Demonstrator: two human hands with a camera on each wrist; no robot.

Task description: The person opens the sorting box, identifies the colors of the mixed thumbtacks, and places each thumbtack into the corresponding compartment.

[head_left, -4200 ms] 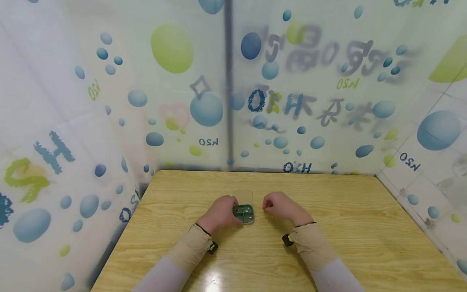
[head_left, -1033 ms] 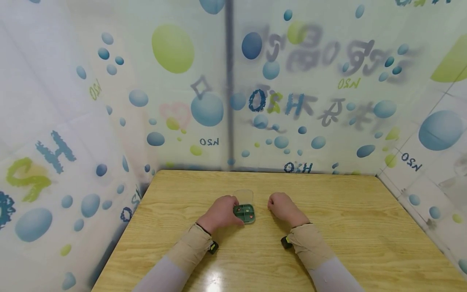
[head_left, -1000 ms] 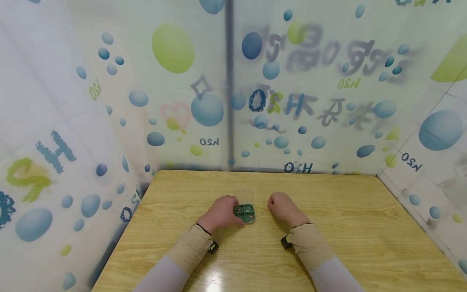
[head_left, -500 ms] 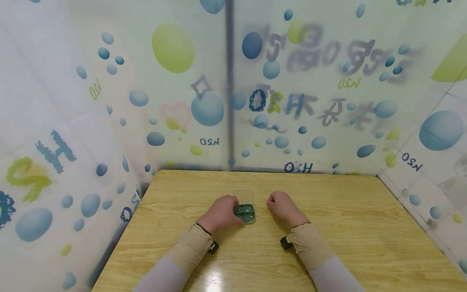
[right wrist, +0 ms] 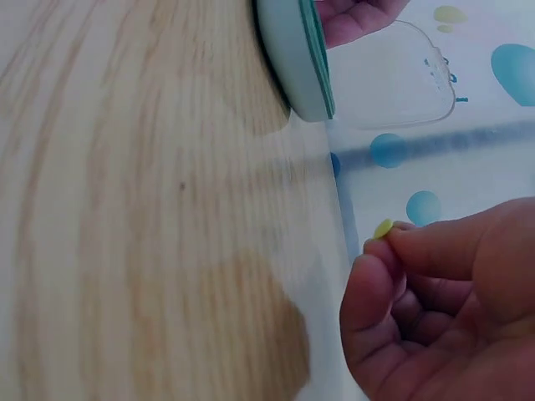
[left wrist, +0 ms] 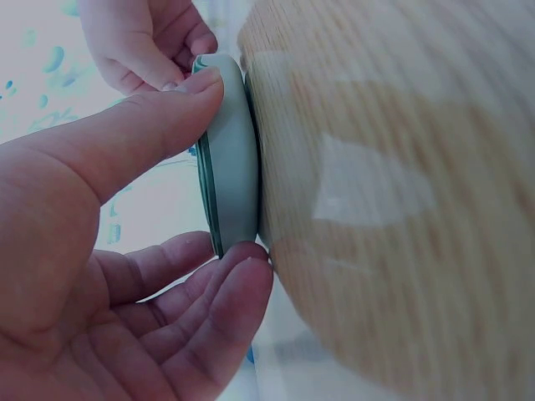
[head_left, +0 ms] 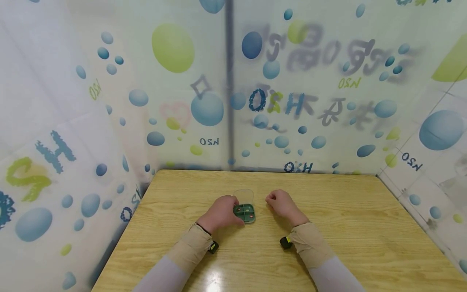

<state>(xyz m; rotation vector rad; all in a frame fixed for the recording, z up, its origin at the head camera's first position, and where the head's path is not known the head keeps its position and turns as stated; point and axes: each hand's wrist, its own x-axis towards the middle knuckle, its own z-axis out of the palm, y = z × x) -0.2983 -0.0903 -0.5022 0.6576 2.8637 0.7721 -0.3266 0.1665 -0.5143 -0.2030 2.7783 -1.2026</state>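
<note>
A small green pill box [head_left: 245, 213], split into several compartments, lies on the table with its clear lid [head_left: 243, 196] raised at the far side. Tiny red and pale pieces show in some compartments. My left hand [head_left: 220, 213] grips the box from the left; in the left wrist view the thumb presses one edge and curled fingers hold the opposite edge. To the right of the box, apart from it, is my right hand [head_left: 286, 206]. Between thumb and forefinger it pinches a small yellow tablet [right wrist: 384, 228], seen in the right wrist view; the other fingers are curled.
The wooden table [head_left: 346, 227] runs back to a patterned curtain [head_left: 310, 121] with bubbles and lettering. More of this patterned sheet stands along the left and right sides. Each wrist carries a small black camera [head_left: 286, 242].
A small yellow piece on the table near my right hand, seen 4.2 s ago, is gone from there. That hand shifted right, then slightly back left and away. My left hand kept its grip.
</note>
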